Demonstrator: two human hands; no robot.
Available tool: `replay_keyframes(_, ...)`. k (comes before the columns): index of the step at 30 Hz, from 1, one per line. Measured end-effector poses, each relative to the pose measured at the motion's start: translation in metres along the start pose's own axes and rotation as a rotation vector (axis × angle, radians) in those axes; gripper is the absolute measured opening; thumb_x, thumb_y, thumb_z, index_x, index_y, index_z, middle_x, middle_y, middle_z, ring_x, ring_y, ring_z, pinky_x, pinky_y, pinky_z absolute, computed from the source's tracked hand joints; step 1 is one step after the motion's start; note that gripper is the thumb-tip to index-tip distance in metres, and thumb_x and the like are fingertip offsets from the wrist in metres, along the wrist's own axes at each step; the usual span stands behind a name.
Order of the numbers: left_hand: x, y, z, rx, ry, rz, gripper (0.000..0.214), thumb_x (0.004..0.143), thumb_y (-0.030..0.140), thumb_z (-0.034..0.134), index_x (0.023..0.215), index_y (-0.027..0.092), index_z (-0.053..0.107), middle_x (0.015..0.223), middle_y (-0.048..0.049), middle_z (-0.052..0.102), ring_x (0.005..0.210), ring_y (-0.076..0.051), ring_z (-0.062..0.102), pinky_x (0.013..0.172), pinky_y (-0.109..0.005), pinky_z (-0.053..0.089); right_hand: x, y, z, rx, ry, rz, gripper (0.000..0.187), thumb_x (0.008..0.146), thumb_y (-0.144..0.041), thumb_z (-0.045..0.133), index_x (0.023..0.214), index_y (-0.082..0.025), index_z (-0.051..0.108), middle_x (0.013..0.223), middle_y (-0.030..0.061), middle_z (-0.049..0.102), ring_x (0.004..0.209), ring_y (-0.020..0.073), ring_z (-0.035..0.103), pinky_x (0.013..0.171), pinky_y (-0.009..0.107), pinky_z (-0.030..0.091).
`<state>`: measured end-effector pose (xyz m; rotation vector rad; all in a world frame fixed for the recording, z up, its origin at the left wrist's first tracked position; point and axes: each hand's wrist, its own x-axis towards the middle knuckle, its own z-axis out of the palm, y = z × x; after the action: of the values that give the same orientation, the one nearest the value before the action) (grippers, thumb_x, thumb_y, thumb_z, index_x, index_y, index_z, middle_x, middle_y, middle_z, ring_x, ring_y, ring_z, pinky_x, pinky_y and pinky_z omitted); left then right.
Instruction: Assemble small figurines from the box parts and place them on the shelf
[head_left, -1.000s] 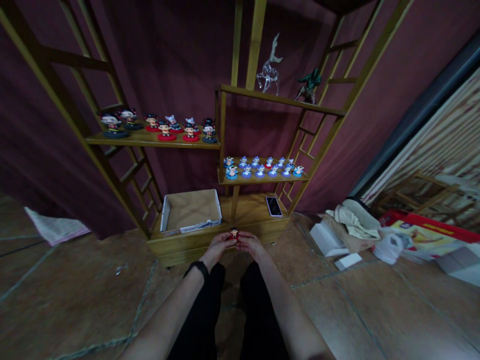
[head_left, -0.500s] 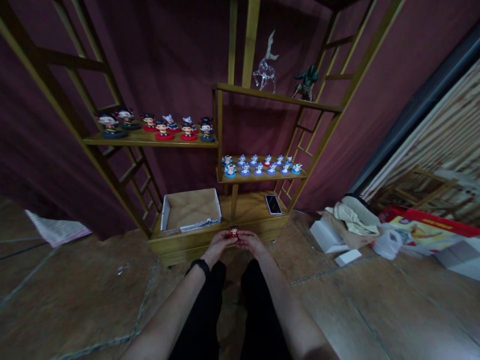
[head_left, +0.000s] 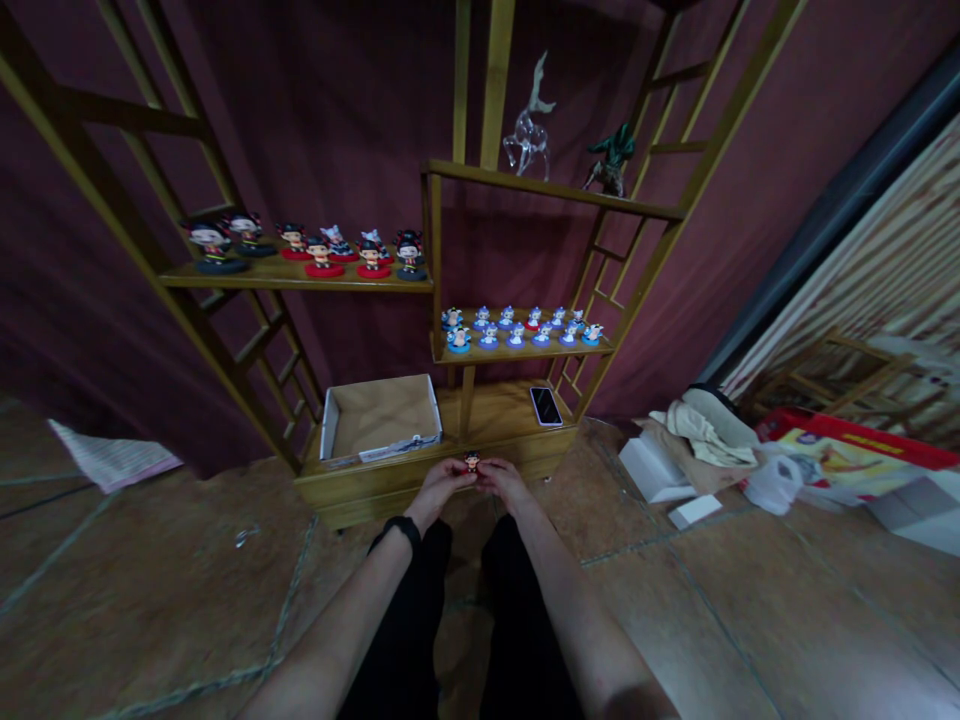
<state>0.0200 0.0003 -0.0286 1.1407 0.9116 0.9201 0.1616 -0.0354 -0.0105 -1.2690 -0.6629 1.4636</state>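
A small figurine (head_left: 471,461) with dark hair and a red base is pinched between both hands, in front of the shelf's lower ledge. My left hand (head_left: 442,482) has its fingers closed on the figurine's left side. From the other side my right hand (head_left: 502,480) grips it too. Just beyond the hands, on the bottom board, lie an open cardboard box (head_left: 380,420) and a phone (head_left: 546,406). Several red-based figurines (head_left: 322,258) and black-based figurines (head_left: 216,248) stand on the left shelf. Rows of small blue-and-white figurines (head_left: 516,334) fill the right shelf.
A clear deer ornament (head_left: 529,135) and a green statuette (head_left: 612,160) stand on the upper right shelf (head_left: 555,188). White boxes (head_left: 654,468), cloth and a plastic bag (head_left: 774,486) lie on the floor at right. A sheet of paper (head_left: 112,455) is at left.
The view has shifted slightly. Both hands still hold the figurine, which sits slightly farther right between the fingers' tips.
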Motion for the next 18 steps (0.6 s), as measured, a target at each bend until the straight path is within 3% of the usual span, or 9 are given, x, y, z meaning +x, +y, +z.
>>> replay_keyframes(9, 0.0, -0.001, 0.001, 0.032, -0.001, 0.008, 0.034, 0.047, 0.031, 0.079, 0.068, 0.015, 0.059, 0.07, -0.0019, 0.065, 0.069, -0.015, 0.06, 0.07, -0.029, 0.046, 0.008, 0.007, -0.001, -0.039, 0.033, -0.017, 0.036, 0.049, -0.041, 0.076, 0.074, -0.018, 0.064, 0.065, -0.0011, 0.065, 0.059, 0.0128, 0.06, 0.063, 0.028, 0.048)
replay_keyframes(18, -0.002, 0.001, 0.001, 0.016, 0.001, 0.01, 0.038, 0.049, 0.028, 0.079, 0.08, 0.015, 0.06, 0.078, -0.0037, 0.067, 0.075, -0.017, 0.062, 0.076, -0.032, 0.047, 0.015, 0.012, -0.003, -0.053, 0.063, -0.01, 0.034, 0.049, -0.04, 0.076, 0.07, -0.017, 0.063, 0.058, -0.0022, 0.063, 0.054, 0.0117, 0.058, 0.06, 0.027, 0.047)
